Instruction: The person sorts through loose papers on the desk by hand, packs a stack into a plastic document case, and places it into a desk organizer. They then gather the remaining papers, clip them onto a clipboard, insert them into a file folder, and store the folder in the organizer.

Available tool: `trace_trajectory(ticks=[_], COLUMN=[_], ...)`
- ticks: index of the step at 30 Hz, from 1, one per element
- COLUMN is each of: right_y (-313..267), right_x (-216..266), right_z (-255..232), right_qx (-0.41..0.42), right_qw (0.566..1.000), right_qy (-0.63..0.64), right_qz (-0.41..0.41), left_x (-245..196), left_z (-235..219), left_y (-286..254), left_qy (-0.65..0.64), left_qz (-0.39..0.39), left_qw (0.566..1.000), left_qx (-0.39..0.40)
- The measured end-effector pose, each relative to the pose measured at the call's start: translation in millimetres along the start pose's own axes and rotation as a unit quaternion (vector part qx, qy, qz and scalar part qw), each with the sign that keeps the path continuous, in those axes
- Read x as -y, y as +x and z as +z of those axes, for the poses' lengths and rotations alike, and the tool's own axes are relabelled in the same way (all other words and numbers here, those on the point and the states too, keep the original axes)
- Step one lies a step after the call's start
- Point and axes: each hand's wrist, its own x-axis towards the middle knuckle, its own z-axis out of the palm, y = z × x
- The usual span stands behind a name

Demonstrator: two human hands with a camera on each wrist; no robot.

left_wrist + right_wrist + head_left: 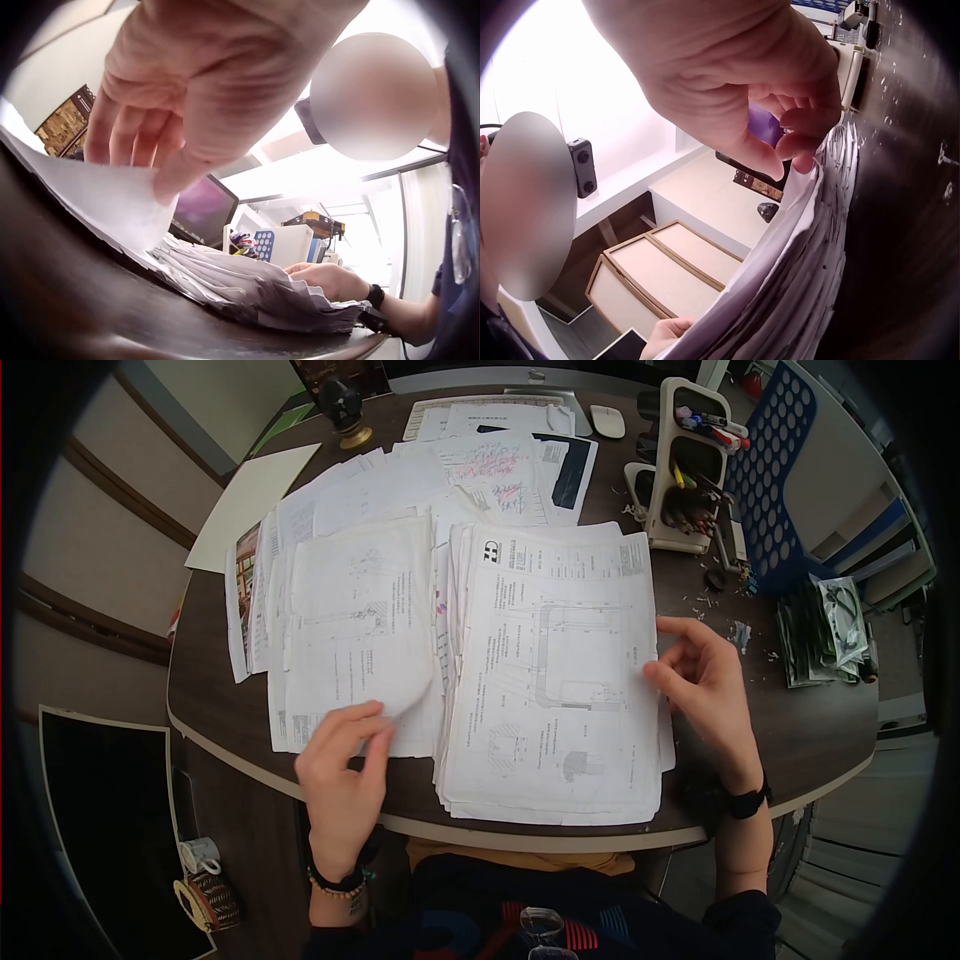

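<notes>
The right stack [550,660] lies in the centre of the frame, thick and uneven at its edges, with a printed drawing on top. Just left of it is the left stack [345,610], its lower right corner curling up. The left hand [340,770] pinches that corner between thumb and fingers; the right hand [705,685], fingers bent, grips the right stack's edge with thumb and fingertips.

Single sheets look light, thin and floppy, likely to crease or tear if pulled hard; the whole stack should be heavier and apt to splay, best held by opposite edges, while one sheet is best taken by a corner.

Loose papers [380,470] spread across the upper centre of the worktop [790,730]. At upper right are a mouse [608,422], an organiser [662,470] and a blue rack [765,470].
</notes>
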Motion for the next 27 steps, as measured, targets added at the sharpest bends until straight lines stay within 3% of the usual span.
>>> trace_trajectory(ticks=[2,3,5,6,7,9,11,13,15,16,18,23,25,27], right_y=[2,3,3,3,1,-5,-8,-9,-10,-7,-9,-12,-15,-14], right_x=[-7,-9,-12,-13,-12,-5,4,12,18,10,12,10,18,12], right_z=[0,-1,-6,-8,-8,-10,-9,-4,0,-3,3,11,13,11], right_qx=[-0.036,-0.072,-0.067,-0.063,-0.063,0.015,0.063,0.11,0.199,0.252,0.263,0.261,0.206,0.186], right_qw=[0.998,0.993,0.991,0.989,0.989,0.999,0.996,0.988,0.955,0.937,0.929,0.929,0.951,0.96], right_qy=[-0.027,-0.055,-0.054,-0.054,-0.054,0.007,0.058,0.108,0.22,0.243,0.262,0.26,0.226,0.205], right_qz=[-0.038,-0.076,-0.1,-0.124,-0.124,-0.028,-0.005,0.018,0.003,0.006,-0.008,-0.032,0.038,0.049], left_x=[0,0,-2,-8,-13,-24,-38,-55,-69,-75,-84,-90,-90,-90], left_z=[-1,-1,-2,-2,-1,2,0,-6,-2,4,17,51,55,55], left_y=[4,3,0,1,0,-7,-12,-18,-20,-20,-20,-30,-30,-28], left_qy=[0.02,0.02,-0.006,0.019,0.019,0.042,0.047,0.085,0.065,0.065,0.015,-0.029,-0.046,-0.045], left_qz=[0.018,0.018,0.002,0.043,0.043,0.132,0.164,0.256,0.316,0.316,0.355,0.355,0.356,0.359], left_qw=[0.99,0.99,0.973,0.965,0.965,0.951,0.95,0.957,0.946,0.946,0.932,0.932,0.93,0.926], left_qx=[-0.14,-0.139,-0.232,-0.26,-0.26,-0.277,-0.263,-0.103,-0.004,-0.004,0.069,0.068,0.086,0.109])
